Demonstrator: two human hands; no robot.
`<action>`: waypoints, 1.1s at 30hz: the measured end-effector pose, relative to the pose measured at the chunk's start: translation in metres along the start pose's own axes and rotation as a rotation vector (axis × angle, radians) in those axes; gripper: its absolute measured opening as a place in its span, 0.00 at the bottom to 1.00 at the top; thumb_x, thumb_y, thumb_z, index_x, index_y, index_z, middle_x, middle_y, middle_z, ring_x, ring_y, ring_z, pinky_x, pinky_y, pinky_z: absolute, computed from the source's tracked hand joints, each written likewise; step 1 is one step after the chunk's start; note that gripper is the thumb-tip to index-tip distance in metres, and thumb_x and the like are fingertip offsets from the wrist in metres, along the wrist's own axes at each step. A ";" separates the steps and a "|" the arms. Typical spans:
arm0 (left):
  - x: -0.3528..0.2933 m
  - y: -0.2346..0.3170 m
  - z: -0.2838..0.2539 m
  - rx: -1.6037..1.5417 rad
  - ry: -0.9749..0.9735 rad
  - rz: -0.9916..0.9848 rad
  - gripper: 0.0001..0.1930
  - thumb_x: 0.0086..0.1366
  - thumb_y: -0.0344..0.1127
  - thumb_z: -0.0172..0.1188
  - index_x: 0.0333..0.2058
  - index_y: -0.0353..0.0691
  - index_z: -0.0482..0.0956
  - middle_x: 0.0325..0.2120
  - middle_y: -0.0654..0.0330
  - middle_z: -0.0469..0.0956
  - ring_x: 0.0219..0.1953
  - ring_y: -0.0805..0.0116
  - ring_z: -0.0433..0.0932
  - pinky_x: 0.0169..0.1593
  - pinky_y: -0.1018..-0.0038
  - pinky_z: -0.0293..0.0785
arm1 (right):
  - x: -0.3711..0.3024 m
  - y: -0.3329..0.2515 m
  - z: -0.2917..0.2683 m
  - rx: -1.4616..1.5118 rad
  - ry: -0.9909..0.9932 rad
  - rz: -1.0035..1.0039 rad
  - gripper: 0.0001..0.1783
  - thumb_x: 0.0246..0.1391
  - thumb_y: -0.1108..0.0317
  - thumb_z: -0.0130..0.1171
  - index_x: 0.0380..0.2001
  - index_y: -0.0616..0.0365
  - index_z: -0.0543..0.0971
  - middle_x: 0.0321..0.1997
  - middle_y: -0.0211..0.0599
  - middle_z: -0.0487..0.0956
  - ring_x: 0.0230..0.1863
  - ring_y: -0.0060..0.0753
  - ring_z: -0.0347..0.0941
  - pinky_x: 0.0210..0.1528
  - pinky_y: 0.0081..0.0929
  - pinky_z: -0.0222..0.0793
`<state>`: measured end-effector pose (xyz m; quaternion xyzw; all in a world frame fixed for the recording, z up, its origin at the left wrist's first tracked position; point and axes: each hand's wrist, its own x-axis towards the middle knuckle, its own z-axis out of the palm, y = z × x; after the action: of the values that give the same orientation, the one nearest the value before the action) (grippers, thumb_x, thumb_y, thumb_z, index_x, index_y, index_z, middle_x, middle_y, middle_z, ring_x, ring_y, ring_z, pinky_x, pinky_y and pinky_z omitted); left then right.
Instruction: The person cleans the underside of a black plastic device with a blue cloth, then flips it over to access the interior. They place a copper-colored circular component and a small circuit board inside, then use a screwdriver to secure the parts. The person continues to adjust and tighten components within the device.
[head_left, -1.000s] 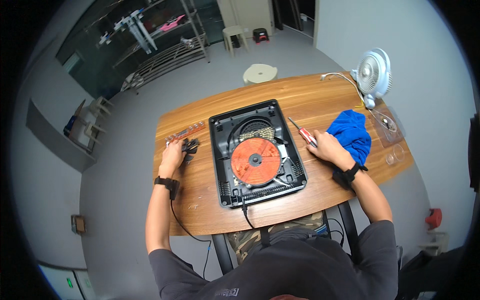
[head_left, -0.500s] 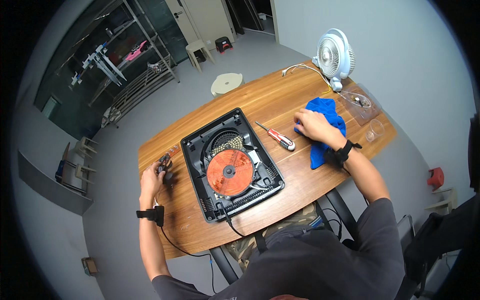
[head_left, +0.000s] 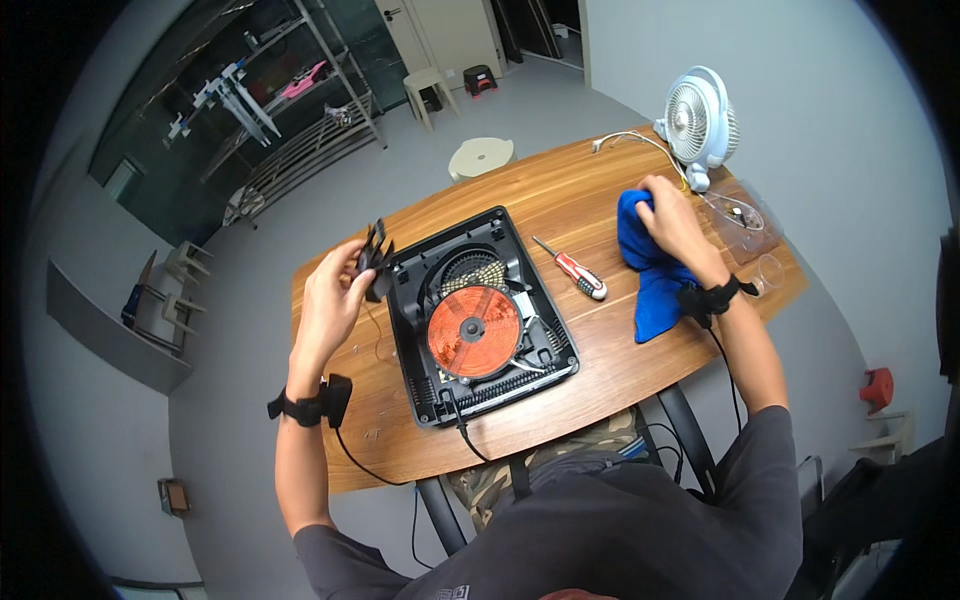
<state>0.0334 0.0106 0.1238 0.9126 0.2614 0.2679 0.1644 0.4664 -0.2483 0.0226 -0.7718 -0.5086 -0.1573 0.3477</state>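
Head view: we see our left hand (head_left: pixel 335 290) holding a small black fan (head_left: pixel 375 262) up, just off the opened cooker's (head_left: pixel 478 318) corner at ten o'clock. The fan's empty round slot sits at the cooker's twelve o'clock, nearer this hand. Our right hand (head_left: pixel 672 222) grips the blue cloth (head_left: pixel 650 275) at two o'clock on the bench (head_left: pixel 560 195), past the screwdriver (head_left: pixel 572 270).
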 end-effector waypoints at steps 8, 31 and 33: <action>0.030 0.034 0.010 -0.055 0.036 0.095 0.21 0.64 0.28 0.67 0.56 0.35 0.77 0.40 0.53 0.81 0.35 0.64 0.80 0.42 0.70 0.80 | 0.019 -0.041 -0.034 0.386 0.005 0.122 0.13 0.62 0.68 0.56 0.46 0.65 0.78 0.42 0.50 0.78 0.46 0.51 0.77 0.52 0.40 0.72; 0.012 0.078 0.095 0.034 0.133 0.200 0.22 0.61 0.36 0.71 0.51 0.34 0.77 0.39 0.49 0.80 0.45 0.49 0.79 0.49 0.59 0.76 | 0.031 -0.167 0.043 1.356 -0.408 0.254 0.11 0.73 0.66 0.50 0.53 0.58 0.70 0.48 0.31 0.74 0.49 0.19 0.70 0.55 0.23 0.70; 0.012 0.079 0.098 -0.008 0.144 0.174 0.22 0.62 0.36 0.71 0.51 0.33 0.77 0.40 0.48 0.80 0.43 0.47 0.81 0.46 0.58 0.78 | 0.031 -0.172 0.044 1.416 -0.433 0.242 0.14 0.72 0.69 0.52 0.57 0.58 0.68 0.52 0.33 0.73 0.53 0.21 0.70 0.59 0.25 0.68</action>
<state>0.1289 -0.0624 0.0851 0.9096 0.1912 0.3471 0.1251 0.3212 -0.1552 0.0744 -0.4277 -0.4567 0.4023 0.6683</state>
